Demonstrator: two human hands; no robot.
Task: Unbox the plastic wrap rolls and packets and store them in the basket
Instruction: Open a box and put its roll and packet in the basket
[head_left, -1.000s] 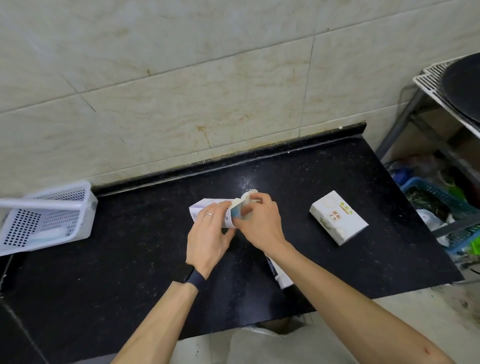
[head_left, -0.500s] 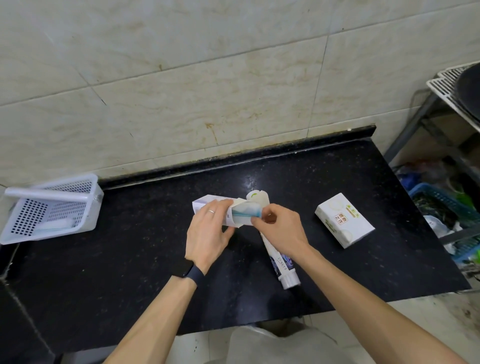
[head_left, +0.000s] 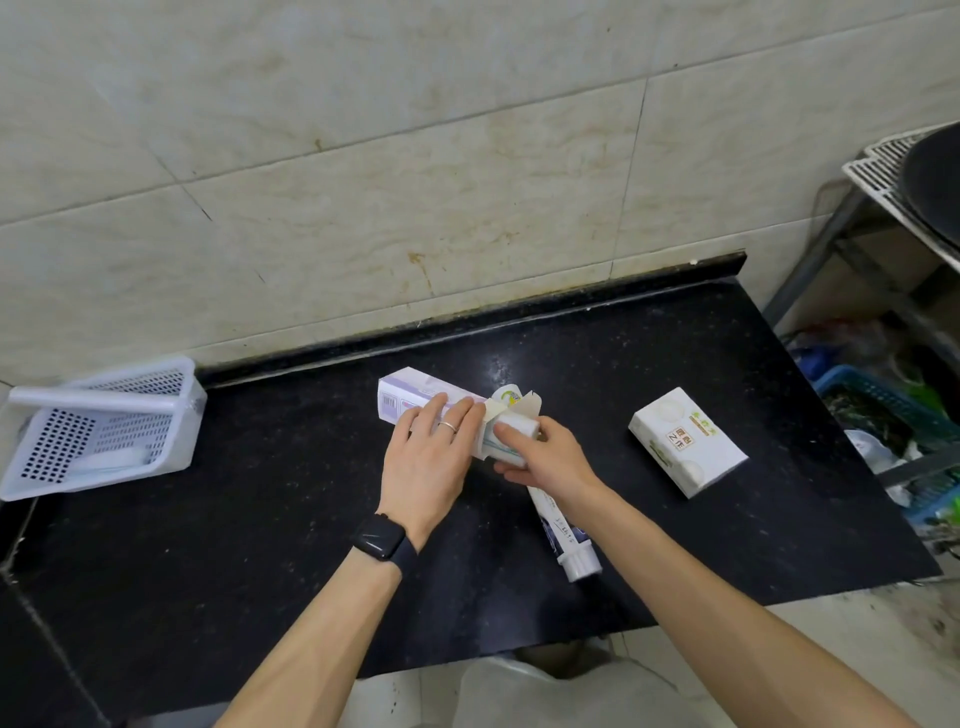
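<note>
Long white-and-lilac cardboard box (head_left: 410, 397): lying mid-way along black speckled stone worktop (head_left: 260, 519), end flaps open toward the right.
Left hand (head_left: 431, 457): laid on top of box, fingers straight and pressing down, nothing grasped.
Right hand (head_left: 548, 460): fingers and thumb pinching white plastic wrap roll (head_left: 514, 441), partly out of open box end.
White perforated plastic basket (head_left: 104, 431): far left of worktop, against tiled wall (head_left: 415, 182), well apart from box.
White capped tube (head_left: 569, 543): on worktop, partly under right wrist.
Small white rectangular carton (head_left: 685, 441): right of both hands.
</note>
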